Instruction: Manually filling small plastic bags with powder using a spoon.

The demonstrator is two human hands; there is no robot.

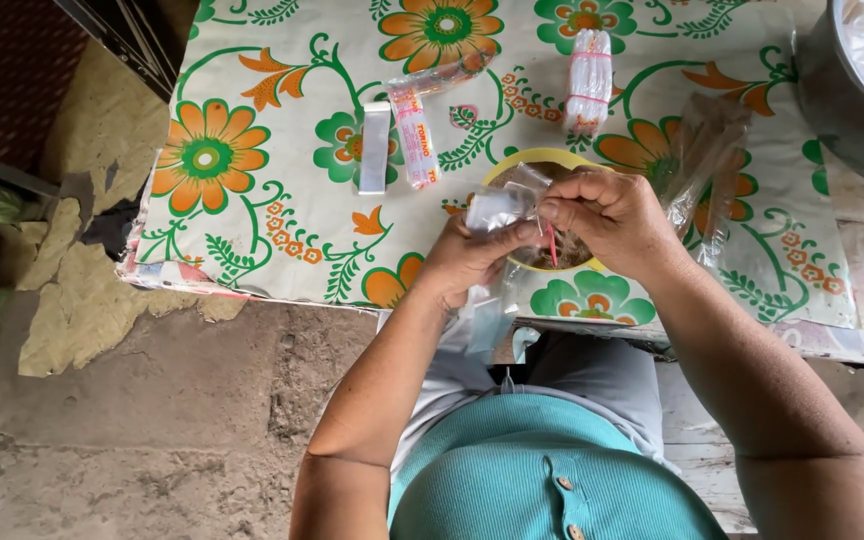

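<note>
I saw the left hand gripping a small clear plastic bag above the yellow bowl, its fingers closed around the bag's neck. The right hand pinched a thin red strip at the bag's mouth. On the flowered table lay a wrapped packet and a tied bundle.

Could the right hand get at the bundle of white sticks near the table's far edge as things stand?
Probably yes: the bundle of white sticks lies just beyond the right hand, nothing between, though the hand holds a red straw.
</note>
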